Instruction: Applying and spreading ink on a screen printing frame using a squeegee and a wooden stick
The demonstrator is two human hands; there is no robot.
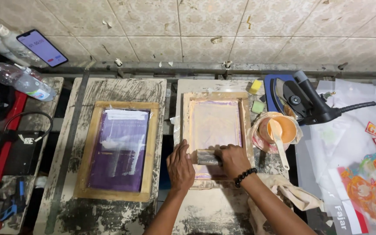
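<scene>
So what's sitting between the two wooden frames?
In the head view, only a dark gap between the two boards, with a scrap of clear tape or plastic at its right edge, lies between the left frame and right frame.

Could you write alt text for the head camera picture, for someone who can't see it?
Seen from above, a left hand and right hand grip a squeegee on a wooden printing screen. A second, purple screen lies left.

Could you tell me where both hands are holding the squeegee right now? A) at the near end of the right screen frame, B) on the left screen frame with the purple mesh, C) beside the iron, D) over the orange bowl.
A: the left hand and right hand grip the squeegee at the near end of the right screen frame.
</scene>
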